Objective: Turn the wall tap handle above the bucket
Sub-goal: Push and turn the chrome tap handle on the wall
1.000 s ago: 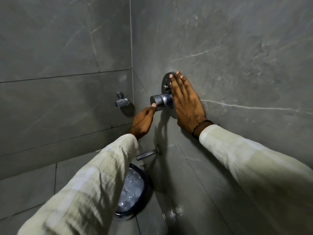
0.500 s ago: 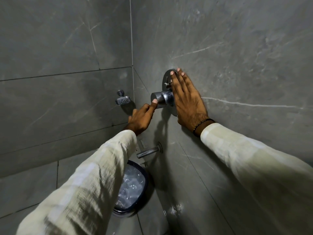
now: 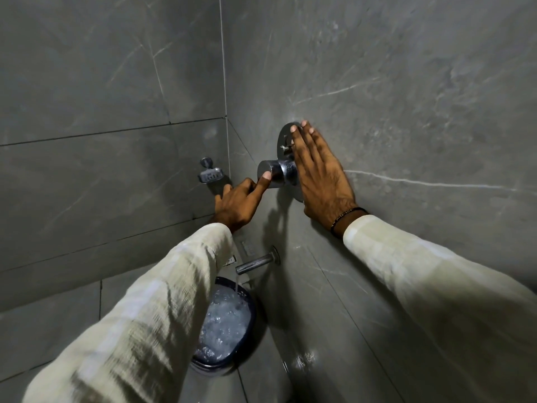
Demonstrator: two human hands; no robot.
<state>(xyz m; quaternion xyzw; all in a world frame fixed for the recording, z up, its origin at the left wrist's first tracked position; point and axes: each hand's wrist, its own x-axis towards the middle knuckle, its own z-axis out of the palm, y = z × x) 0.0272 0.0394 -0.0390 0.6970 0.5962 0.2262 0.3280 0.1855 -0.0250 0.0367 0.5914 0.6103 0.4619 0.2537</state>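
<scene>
A chrome tap handle [image 3: 277,172] juts out from a round chrome plate [image 3: 283,138] on the grey tiled right wall. My left hand [image 3: 239,203] reaches up from below and its index fingertip presses on the handle's outer end; the other fingers are loosely curled. My right hand [image 3: 318,173] lies flat on the wall and plate just right of the handle, fingers straight and together. Below, a chrome spout [image 3: 254,264] pours a thin stream of water into a dark blue bucket [image 3: 250,303] full of foaming water, partly hidden by my left sleeve.
A chrome soap holder [image 3: 209,175] is fixed to the left wall near the corner. Grey marble-look tiles cover both walls, which meet in a corner [image 3: 226,112]. A small white socket plate [image 3: 248,248] sits beside the spout.
My left hand has risen slightly and its finger now presses on the handle's end face. The right hand stays flat on the wall. Water now visibly streams from the spout.
</scene>
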